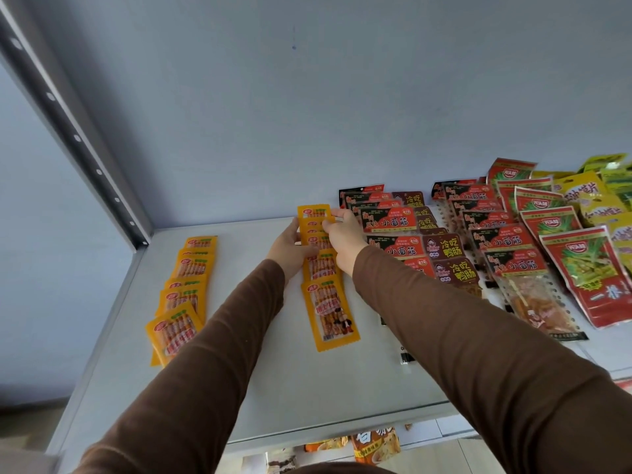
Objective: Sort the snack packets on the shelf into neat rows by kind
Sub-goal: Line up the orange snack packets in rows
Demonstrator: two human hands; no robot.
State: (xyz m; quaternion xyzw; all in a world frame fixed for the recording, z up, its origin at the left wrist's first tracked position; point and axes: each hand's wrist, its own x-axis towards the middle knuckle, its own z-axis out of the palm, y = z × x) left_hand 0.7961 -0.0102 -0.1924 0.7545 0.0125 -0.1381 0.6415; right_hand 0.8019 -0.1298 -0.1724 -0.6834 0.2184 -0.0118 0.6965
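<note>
A row of orange snack packets (330, 302) runs down the middle of the white shelf (280, 388), overlapping front to back. My left hand (289, 246) holds the left edge of the packets near the far end of this row, thumb across them. My right hand (342, 236) pinches the right edge of the farthest orange packet (313, 213), which stands raised. A second row of the same orange packets (184, 295) lies further left.
Right of my hands lie rows of red-and-black packets (393, 248), brown packets (444, 249), more red-and-black ones (502, 241), red-green packets (581, 268) and yellow packets (598, 203). A grey upright (68, 131) bounds the shelf's left. More snacks show on a lower shelf (376, 443).
</note>
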